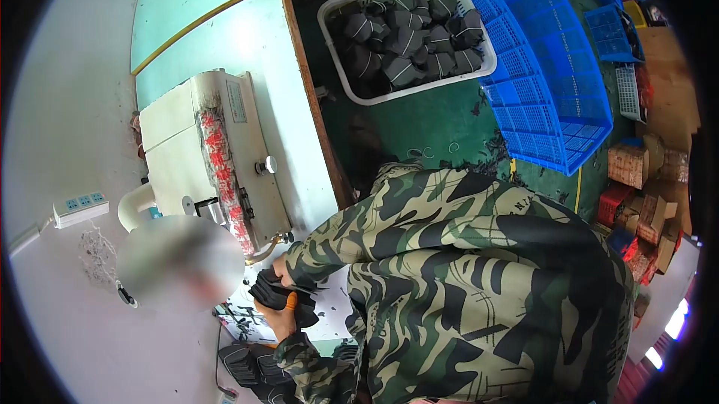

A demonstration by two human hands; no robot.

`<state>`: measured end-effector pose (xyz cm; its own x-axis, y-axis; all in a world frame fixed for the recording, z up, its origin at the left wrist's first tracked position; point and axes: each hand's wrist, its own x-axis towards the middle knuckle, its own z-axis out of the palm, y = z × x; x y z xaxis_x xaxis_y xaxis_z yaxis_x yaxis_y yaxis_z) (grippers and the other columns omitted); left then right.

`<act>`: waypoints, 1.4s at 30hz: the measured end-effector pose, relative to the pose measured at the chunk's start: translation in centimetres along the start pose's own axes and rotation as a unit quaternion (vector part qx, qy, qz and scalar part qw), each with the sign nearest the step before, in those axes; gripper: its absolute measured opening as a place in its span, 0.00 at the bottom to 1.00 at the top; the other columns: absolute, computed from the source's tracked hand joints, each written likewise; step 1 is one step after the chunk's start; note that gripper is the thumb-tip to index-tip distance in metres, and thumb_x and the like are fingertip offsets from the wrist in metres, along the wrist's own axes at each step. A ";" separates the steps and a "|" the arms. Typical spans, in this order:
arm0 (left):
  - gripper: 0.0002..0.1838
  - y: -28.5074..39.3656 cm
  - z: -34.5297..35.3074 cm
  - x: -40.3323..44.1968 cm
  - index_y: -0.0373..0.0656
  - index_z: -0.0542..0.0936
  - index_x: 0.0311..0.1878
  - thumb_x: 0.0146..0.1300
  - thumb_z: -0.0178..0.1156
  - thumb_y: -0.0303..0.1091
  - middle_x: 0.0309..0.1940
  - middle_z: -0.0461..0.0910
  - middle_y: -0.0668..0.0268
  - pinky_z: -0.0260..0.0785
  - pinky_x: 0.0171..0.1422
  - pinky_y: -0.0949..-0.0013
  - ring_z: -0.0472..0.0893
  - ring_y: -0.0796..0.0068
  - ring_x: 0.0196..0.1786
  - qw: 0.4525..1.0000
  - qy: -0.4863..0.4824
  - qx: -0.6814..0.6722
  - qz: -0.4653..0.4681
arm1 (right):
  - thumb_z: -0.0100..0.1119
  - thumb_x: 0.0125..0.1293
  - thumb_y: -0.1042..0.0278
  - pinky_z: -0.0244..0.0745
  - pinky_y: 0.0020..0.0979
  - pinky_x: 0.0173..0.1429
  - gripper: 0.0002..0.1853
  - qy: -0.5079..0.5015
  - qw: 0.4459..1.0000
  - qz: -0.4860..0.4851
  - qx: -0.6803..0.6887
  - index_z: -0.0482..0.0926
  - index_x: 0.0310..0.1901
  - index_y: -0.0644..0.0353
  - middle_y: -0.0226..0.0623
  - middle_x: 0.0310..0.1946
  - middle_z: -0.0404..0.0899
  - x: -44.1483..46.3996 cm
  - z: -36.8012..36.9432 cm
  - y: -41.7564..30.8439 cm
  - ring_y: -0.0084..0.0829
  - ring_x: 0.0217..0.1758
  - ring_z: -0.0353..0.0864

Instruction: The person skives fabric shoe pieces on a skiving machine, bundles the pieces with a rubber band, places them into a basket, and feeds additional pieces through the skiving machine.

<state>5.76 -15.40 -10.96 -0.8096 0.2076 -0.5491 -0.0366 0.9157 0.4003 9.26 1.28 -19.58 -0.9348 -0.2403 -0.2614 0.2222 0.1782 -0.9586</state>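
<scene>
Black flat pieces (271, 289) lie in a small stack between my two hands, over the white work surface (329, 307) beside the beige machine. My left hand (277, 319), with an orange cover on one digit, grips the stack from the lower side. At the upper edge of the same pieces is my right hand (281, 269), its fingers partly hidden by the sleeve and the black material. The beige machine (202, 149), marked with red and white wear, stands just above my hands. A blurred patch hides what is left of them.
More stacked black pieces (255, 366) sit below my left arm. A white basket (408, 93) of tied dark bundles (404, 41) stands on the green floor, with blue crates (535, 67) beside it. Cardboard boxes (651, 217) are at the far right. A socket strip (79, 205) is on the wall.
</scene>
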 end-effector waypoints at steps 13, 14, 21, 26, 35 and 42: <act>0.59 -0.4 0.9 0.6 0.29 0.50 0.70 0.45 0.77 0.49 0.62 0.65 0.38 0.60 0.68 0.58 0.69 0.48 0.64 0.997 0.036 0.011 0.067 | 0.63 0.52 0.51 0.77 0.41 0.44 0.20 0.037 0.999 -0.015 -0.026 0.84 0.34 0.63 0.51 0.30 0.82 -1.1 1.8 1.3 0.45 0.39 0.83; 0.59 -0.6 1.0 0.6 0.28 0.50 0.69 0.45 0.76 0.50 0.62 0.65 0.38 0.61 0.68 0.58 0.69 0.47 0.64 0.997 0.033 0.024 0.062 | 0.63 0.53 0.51 0.77 0.41 0.44 0.20 0.036 0.999 -0.014 -0.028 0.84 0.34 0.63 0.51 0.30 0.82 -0.9 2.1 1.3 0.45 0.39 0.83; 0.41 -2.9 1.8 3.3 0.30 0.68 0.57 0.44 0.76 0.45 0.48 0.78 0.48 0.70 0.57 0.59 0.79 0.53 0.50 0.970 0.054 -0.015 0.236 | 0.63 0.54 0.50 0.77 0.41 0.44 0.20 0.050 0.996 -0.036 -0.057 0.84 0.34 0.62 0.50 0.30 0.82 -0.9 0.1 3.4 0.44 0.39 0.83; 0.67 3.9 0.8 -1.9 0.23 0.58 0.67 0.36 0.71 0.71 0.54 0.74 0.40 0.63 0.63 0.52 0.72 0.46 0.59 0.993 0.029 0.102 0.058 | 0.63 0.55 0.49 0.77 0.41 0.45 0.20 0.064 0.994 -0.041 -0.080 0.84 0.34 0.62 0.50 0.31 0.83 -0.3 -1.0 4.6 0.44 0.39 0.83; 0.44 5.6 1.1 0.7 0.30 0.68 0.56 0.43 0.70 0.53 0.44 0.78 0.49 0.70 0.51 0.59 0.78 0.58 0.46 0.987 0.015 0.080 0.141 | 0.63 0.56 0.48 0.77 0.40 0.45 0.21 0.043 0.995 -0.058 -0.063 0.84 0.35 0.62 0.49 0.31 0.83 1.4 2.5 5.2 0.43 0.39 0.83; 0.25 4.3 0.2 1.7 0.35 0.75 0.48 0.49 0.69 0.39 0.36 0.81 0.56 0.74 0.42 0.64 0.82 0.67 0.37 0.933 -0.075 -0.047 0.349 | 0.62 0.51 0.53 0.77 0.44 0.44 0.19 0.097 0.988 -0.061 -0.102 0.83 0.32 0.64 0.52 0.31 0.82 0.6 1.3 2.8 0.49 0.38 0.81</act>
<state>4.33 -11.10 -10.29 -0.5651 0.7940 -0.2240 0.4125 0.5071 0.7568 9.67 0.41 -22.61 -0.9912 -0.0879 -0.0988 0.0619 0.3519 -0.9340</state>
